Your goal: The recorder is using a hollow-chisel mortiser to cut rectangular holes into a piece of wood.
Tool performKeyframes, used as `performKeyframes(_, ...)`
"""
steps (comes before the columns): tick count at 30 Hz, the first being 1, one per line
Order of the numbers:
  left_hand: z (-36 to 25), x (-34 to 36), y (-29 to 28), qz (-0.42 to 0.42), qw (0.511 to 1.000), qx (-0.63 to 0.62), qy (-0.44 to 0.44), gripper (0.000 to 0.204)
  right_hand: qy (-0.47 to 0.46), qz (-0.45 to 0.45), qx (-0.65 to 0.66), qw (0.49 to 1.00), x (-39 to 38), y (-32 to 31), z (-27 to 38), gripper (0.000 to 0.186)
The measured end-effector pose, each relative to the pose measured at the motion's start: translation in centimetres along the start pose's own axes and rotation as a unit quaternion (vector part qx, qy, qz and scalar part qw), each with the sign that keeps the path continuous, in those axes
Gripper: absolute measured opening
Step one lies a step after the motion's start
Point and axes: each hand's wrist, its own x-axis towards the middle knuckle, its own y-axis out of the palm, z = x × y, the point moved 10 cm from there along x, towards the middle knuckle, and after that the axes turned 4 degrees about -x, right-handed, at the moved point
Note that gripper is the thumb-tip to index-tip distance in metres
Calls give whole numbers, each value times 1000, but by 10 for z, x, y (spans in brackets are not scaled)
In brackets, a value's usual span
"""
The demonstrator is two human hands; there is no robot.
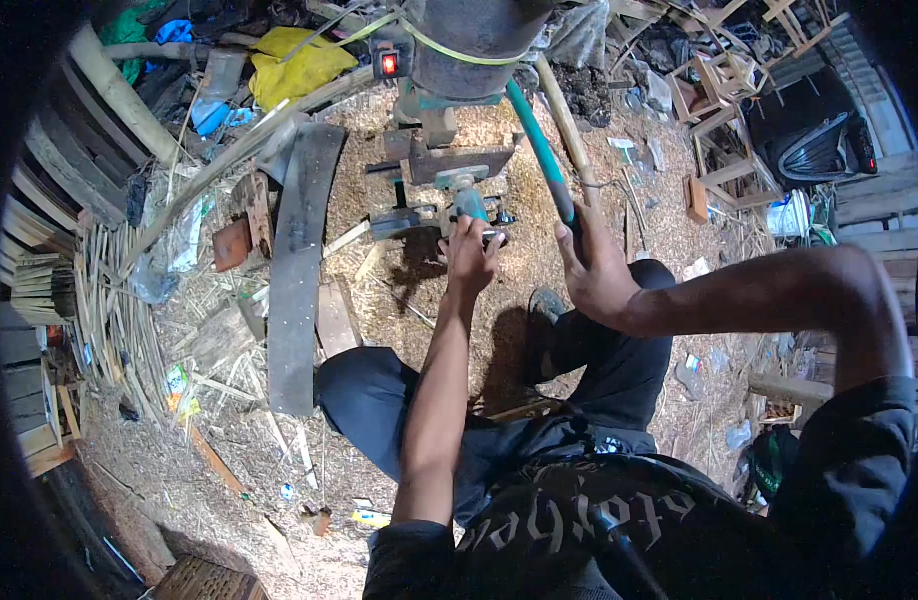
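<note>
Green lever, right fingers gripping it, left fingers at teal fitting, hold unclear.

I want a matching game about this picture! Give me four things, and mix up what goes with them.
Things:
1. left hand
2. crumpled sheet
3. right hand
4. switch light

Matches:
A. holding the long teal lever
B. glowing red
C. touching the short teal part
D. yellow, at the upper left

Right pairs: 1-C, 2-D, 3-A, 4-B
</note>
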Motion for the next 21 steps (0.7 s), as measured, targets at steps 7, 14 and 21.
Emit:
performKeyframes(7, 21, 1, 16, 35, 996, 58, -49, 35, -53, -50, 54, 996, -4, 34, -31, 34)
performKeyframes(14, 2, 4, 5, 16, 1000, -7, -7, 22, -25, -53, 102, 993, 0, 70, -62, 42)
performKeyframes(21, -8, 5, 5, 27, 999, -12, 28, 25, -45, -92, 93, 990, 13, 104, -92, 48)
